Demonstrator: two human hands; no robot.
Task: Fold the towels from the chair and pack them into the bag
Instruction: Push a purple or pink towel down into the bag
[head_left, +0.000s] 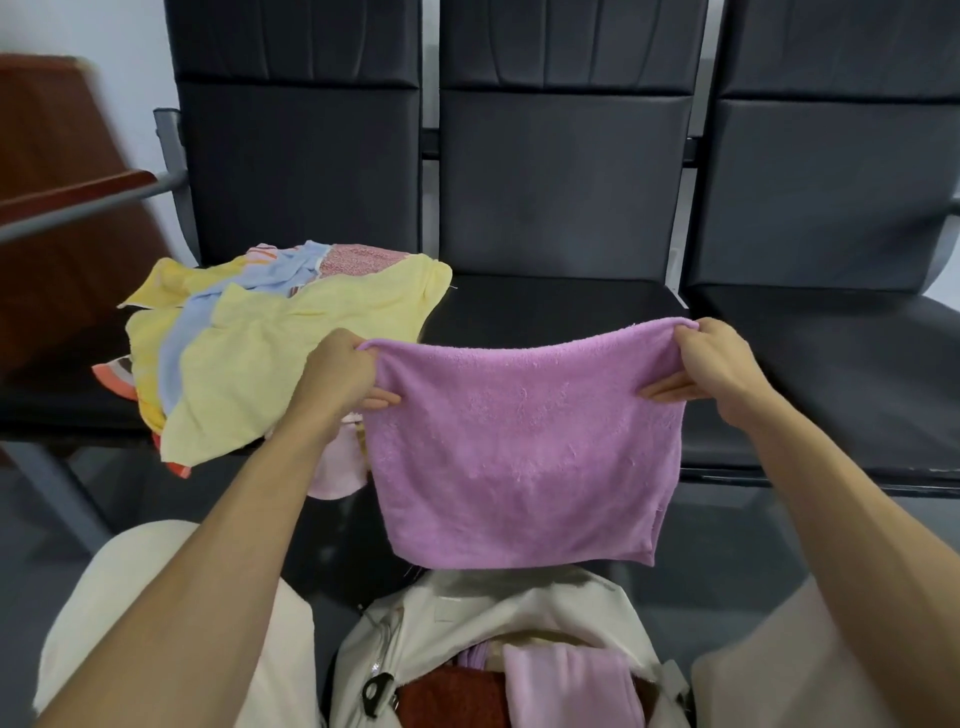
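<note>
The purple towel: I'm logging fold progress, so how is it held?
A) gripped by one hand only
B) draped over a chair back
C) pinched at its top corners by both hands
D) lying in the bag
C: the left hand and right hand each grip a top corner of the purple towel.

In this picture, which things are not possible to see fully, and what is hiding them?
Head view:
1. Pile of yellow, blue and pink towels on the black chair seat: they overlap, so their number is unclear.
2. Beige fabric bag: cut off by the bottom edge.
3. Pale pink cloth: partly behind the purple terry towel.
4. Brown wooden furniture, left: blurred.
</note>
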